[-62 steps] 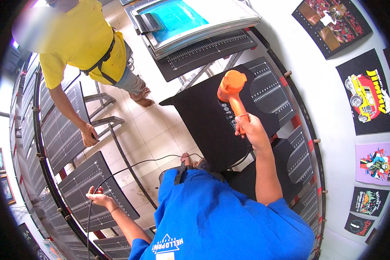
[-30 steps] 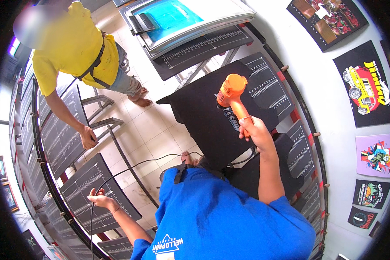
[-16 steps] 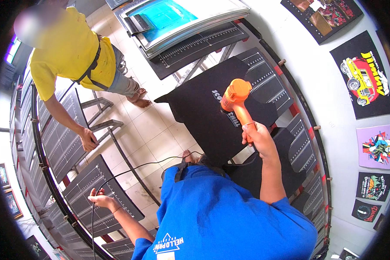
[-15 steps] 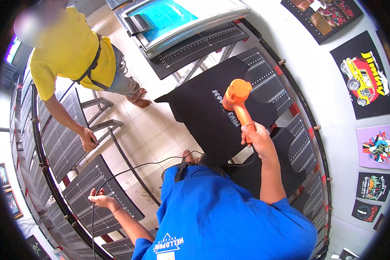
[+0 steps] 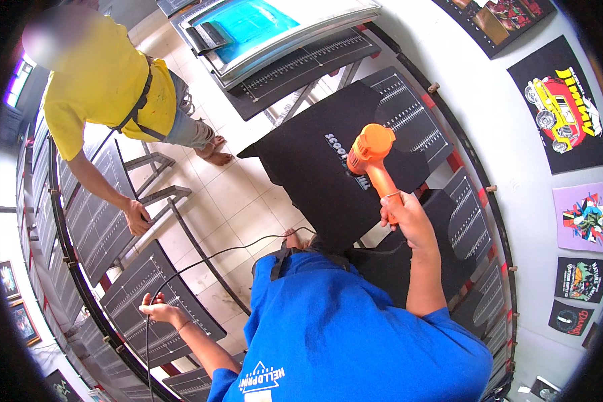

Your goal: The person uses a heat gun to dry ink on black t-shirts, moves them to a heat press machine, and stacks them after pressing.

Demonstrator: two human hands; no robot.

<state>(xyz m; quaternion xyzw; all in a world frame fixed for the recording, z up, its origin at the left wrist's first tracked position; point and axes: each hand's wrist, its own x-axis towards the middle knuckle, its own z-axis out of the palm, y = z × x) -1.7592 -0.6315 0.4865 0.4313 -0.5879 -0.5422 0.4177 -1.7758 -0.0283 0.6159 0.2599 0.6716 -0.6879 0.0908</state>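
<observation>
Midway, we judge: our right hand (image 5: 403, 213) is wrapped tight on an orange plastic heat gun (image 5: 370, 151), nozzle over a black shirt (image 5: 328, 171) flat on its gridded pallet — print already down. Our left hand (image 5: 155, 309) pinches the thin black cord (image 5: 201, 262).

Black, lilac rectangular posters (image 5: 561, 114) on white right wall (image 5: 509, 174)
</observation>
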